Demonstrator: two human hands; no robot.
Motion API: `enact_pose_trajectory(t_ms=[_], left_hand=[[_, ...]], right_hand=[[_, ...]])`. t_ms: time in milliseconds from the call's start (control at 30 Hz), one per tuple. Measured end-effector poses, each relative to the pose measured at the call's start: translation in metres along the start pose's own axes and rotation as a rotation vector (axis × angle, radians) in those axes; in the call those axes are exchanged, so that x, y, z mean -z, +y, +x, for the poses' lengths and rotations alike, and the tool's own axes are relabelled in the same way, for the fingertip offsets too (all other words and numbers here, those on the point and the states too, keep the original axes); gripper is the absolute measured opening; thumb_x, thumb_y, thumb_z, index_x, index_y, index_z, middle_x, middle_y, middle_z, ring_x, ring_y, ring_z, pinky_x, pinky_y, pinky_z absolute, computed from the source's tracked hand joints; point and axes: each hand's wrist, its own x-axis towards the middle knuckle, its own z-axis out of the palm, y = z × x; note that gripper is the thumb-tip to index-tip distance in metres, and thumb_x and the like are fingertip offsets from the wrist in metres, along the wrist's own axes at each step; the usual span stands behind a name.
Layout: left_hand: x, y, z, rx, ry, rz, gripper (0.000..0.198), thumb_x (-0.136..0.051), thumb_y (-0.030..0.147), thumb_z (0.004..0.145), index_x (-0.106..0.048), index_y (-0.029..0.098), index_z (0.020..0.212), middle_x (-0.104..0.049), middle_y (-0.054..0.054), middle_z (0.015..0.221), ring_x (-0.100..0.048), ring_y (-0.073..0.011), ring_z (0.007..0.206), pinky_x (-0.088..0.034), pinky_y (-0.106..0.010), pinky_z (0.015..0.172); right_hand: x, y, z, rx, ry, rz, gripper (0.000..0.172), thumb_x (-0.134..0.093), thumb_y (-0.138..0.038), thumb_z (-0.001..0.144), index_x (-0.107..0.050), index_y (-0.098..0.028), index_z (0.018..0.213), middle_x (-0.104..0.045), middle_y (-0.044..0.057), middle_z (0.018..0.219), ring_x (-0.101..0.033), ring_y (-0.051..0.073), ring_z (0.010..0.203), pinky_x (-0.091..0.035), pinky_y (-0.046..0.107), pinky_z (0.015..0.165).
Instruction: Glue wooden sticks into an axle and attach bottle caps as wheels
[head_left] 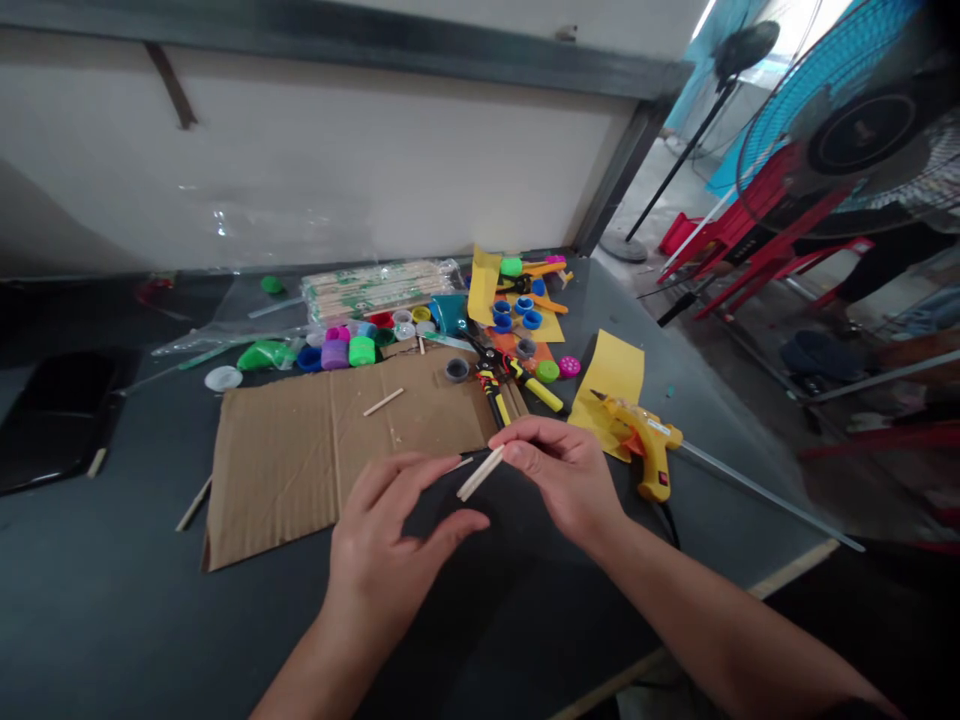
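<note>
My right hand [561, 472] pinches short wooden sticks [481, 474], side by side, between thumb and fingers above the dark table. My left hand [401, 530] is beside their lower end, its thumb and fingers apart. Close to its fingertips shows the tip of another pale stick [465, 462]; whether it touches the hand I cannot tell. Beyond the hands lies a sheet of cardboard [277, 465], with a loose wooden stick [384, 402] on it. Pliers with yellow and black handles [495, 385] rest at its right edge.
A yellow glue gun [651, 445] with a long glue stick lies at right, by yellow paper [611, 375]. Coloured bottle caps [362, 350] and a bag of wooden sticks [382, 290] line the back. A black phone [56, 415] sits left; a fan [862, 130] stands right.
</note>
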Motion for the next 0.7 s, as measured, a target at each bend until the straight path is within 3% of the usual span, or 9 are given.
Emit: enact_pose_trajectory(t_ms=[100,233,367,500,700], left_hand=[[-0.004,0.003,-0.003,-0.196,0.024,0.130,0.016,-0.072,0.029,0.076,-0.071,0.023,0.091,-0.070,-0.004,0.083,-0.065,-0.0178,0.077,-0.052,-0.030,0.072],[-0.001,0.000,-0.001,-0.293,0.048,0.192,0.008,-0.066,0.019,0.079,-0.070,0.022,0.086,-0.070,-0.004,0.078,-0.064,-0.0172,0.073,-0.051,-0.030,0.069],[0.005,-0.004,0.002,-0.272,0.109,0.208,0.009,-0.066,0.017,0.078,-0.069,0.022,0.085,-0.069,-0.002,0.077,-0.064,-0.0166,0.072,-0.050,-0.030,0.069],[0.007,-0.007,0.001,-0.214,0.132,0.244,0.011,-0.066,0.018,0.079,-0.067,0.023,0.089,-0.068,-0.002,0.081,-0.063,-0.0168,0.075,-0.049,-0.031,0.071],[0.005,-0.011,0.003,-0.200,0.122,0.252,0.008,-0.066,0.019,0.079,-0.068,0.023,0.086,-0.068,-0.002,0.079,-0.063,-0.0174,0.074,-0.047,-0.031,0.072]], right_hand=[[-0.004,-0.004,-0.002,-0.001,0.009,-0.044,0.007,-0.072,-0.027,0.077,-0.075,-0.022,0.080,-0.073,0.001,0.077,-0.065,0.014,0.071,-0.052,0.025,0.065],[-0.006,-0.005,-0.003,-0.011,-0.026,-0.056,0.014,-0.071,-0.032,0.077,-0.074,-0.021,0.085,-0.071,0.002,0.077,-0.062,0.013,0.067,-0.050,0.024,0.060],[-0.004,0.000,-0.001,0.000,-0.044,0.046,0.027,-0.061,-0.036,0.086,-0.067,-0.022,0.108,-0.063,0.000,0.072,-0.050,0.009,0.055,-0.041,0.021,0.047],[-0.004,0.003,0.003,0.024,-0.046,0.118,0.030,-0.070,-0.030,0.077,-0.060,-0.022,0.104,-0.050,-0.006,0.065,-0.044,0.007,0.052,-0.037,0.018,0.043],[-0.002,0.001,0.004,-0.103,-0.133,0.145,0.032,-0.075,-0.024,0.072,-0.062,-0.020,0.101,-0.056,-0.007,0.065,-0.057,0.007,0.047,-0.049,0.020,0.046]])
